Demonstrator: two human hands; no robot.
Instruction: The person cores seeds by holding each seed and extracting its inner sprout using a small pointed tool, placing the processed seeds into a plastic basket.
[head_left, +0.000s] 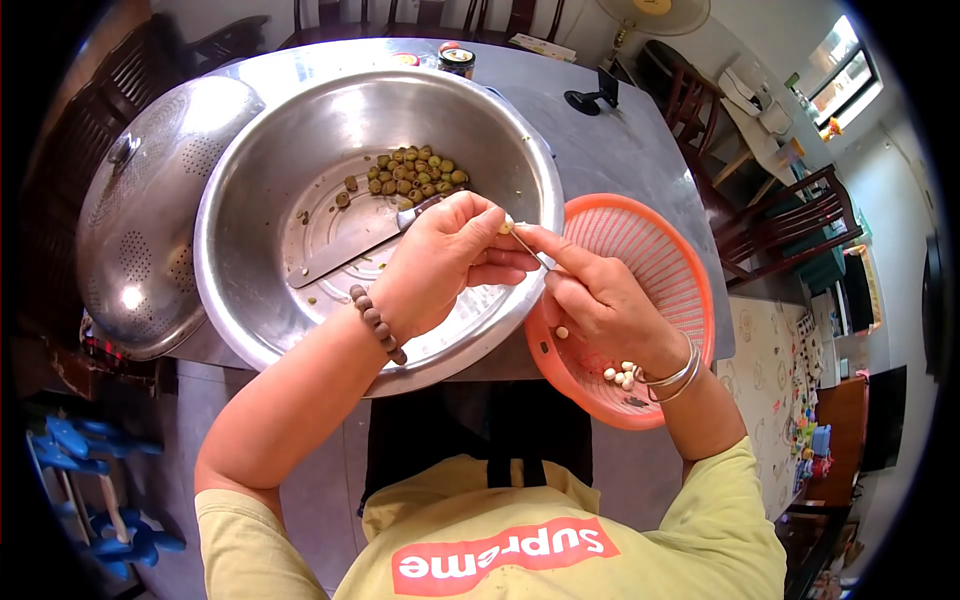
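Observation:
My left hand (440, 255) is closed, pinching a pale peeled lotus seed (506, 227) between thumb and fingers above the basin's right side. My right hand (610, 300) grips a thin metal pick (530, 250), its tip at the seed; its handle is hidden in the fingers. Below lies a wide steel basin (215, 240) with a heap of green-brown lotus seeds (415, 175) at its far side. A broad-bladed knife (345, 250) rests inside the basin, partly behind my left hand. Under my right hand, an orange plastic basket (706, 290) holds several cream-coloured peeled seeds (622, 375).
A perforated steel lid (160, 220) leans at the basin's left. On the grey table (620, 150) stand a small jar (456, 62) and a black stand (595, 95). Dark wooden chairs (790, 215) surround it; blue plastic items (95, 450) are at lower left.

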